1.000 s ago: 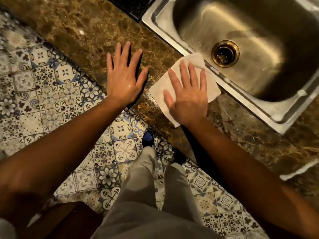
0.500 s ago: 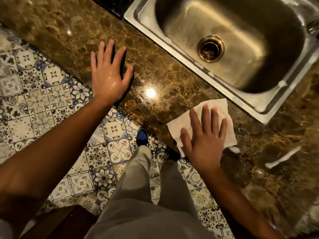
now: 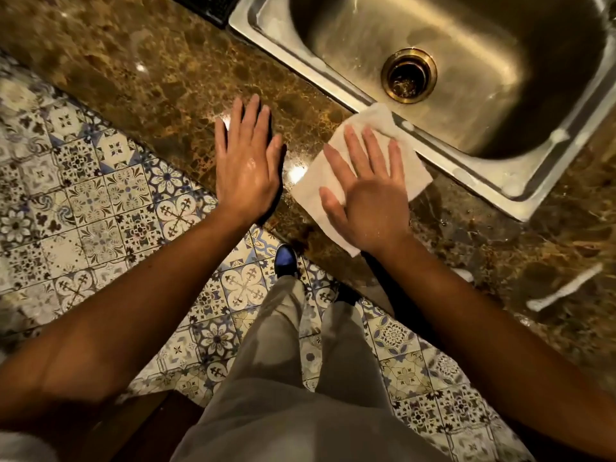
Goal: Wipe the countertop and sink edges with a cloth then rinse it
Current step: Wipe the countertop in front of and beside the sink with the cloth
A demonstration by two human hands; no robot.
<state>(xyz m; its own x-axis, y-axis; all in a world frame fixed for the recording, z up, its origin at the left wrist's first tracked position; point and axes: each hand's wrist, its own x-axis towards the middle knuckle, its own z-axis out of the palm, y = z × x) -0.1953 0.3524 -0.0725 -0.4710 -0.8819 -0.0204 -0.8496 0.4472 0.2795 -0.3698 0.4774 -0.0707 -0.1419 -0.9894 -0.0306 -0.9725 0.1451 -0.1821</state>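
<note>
A white cloth (image 3: 405,145) lies flat on the brown marble countertop (image 3: 173,78), its far corner lapping onto the near rim of the steel sink (image 3: 466,168). My right hand (image 3: 366,191) presses down on the cloth with fingers spread. My left hand (image 3: 246,161) rests flat on the bare, wet counter just left of the cloth, fingers apart, holding nothing. The sink's basin has a brass drain (image 3: 408,75) and soapy smears along its rim.
White foam streaks (image 3: 563,288) lie on the counter to the right of my right arm. A dark mat (image 3: 206,5) sits at the sink's far left corner. Patterned floor tiles (image 3: 100,208) and my legs are below the counter edge.
My right hand has slid the cloth from the counter's front edge back up to the sink rim. The left hand stays flat on the counter; the view shifted.
</note>
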